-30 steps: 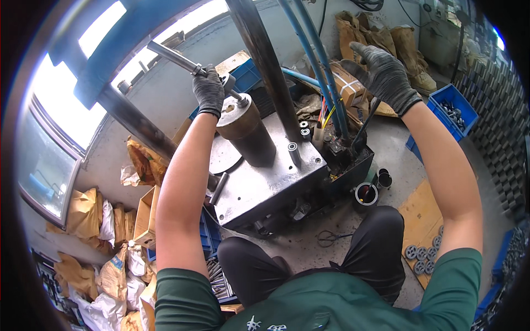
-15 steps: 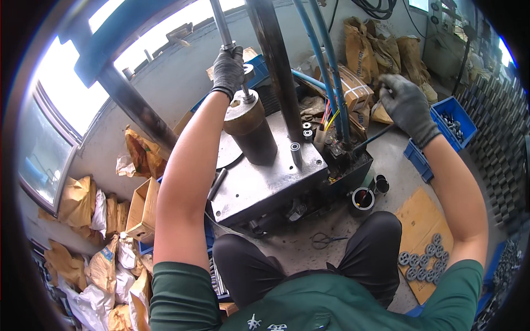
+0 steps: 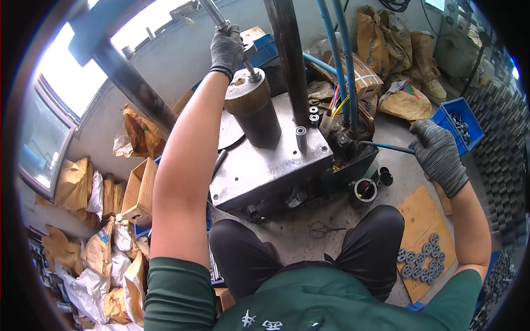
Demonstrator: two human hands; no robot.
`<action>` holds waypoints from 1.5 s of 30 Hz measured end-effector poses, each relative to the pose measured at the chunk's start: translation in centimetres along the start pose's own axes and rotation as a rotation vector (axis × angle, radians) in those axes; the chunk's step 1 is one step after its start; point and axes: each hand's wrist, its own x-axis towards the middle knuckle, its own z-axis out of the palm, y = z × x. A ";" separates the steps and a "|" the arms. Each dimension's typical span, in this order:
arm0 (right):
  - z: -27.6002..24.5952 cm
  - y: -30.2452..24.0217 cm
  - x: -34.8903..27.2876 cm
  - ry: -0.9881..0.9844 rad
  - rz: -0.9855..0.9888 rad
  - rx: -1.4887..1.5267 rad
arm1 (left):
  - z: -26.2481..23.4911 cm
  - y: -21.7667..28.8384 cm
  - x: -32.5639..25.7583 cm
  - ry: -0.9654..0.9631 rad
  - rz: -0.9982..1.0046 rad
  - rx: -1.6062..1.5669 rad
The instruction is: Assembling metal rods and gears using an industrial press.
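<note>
My left hand [image 3: 227,52], in a grey knit glove, is closed round an upright metal rod [image 3: 212,12]. Below the fist, a round collar [image 3: 250,50] and a thinner shaft [image 3: 252,70] reach down into the top of a thick steel cylinder [image 3: 254,118]. This cylinder stands on the steel bed [image 3: 248,179] of a press. Off to the right, my gloved right hand [image 3: 440,157] is closed on the end of a lever [image 3: 389,147] that sticks out from the machine's side; its fingers are partly hidden.
A short tubular part [image 3: 301,139] stands on the bed's right side. Dark columns [image 3: 287,60] and blue pipes [image 3: 346,66] rise behind. Grey wheel-like parts [image 3: 425,259] lie on cardboard [image 3: 414,215]. A blue bin [image 3: 464,124] holds metal pieces. Scissors [image 3: 326,229] lie between my knees.
My right hand has come down from above onto the lever, and the lever's outer end sits lower. My left hand stays on the rod. The whole view has shifted slightly.
</note>
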 end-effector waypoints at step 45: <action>-1.1 -1.2 -4.8 -0.451 -0.037 0.102 | -0.3 4.3 -2.8 -0.088 0.063 0.139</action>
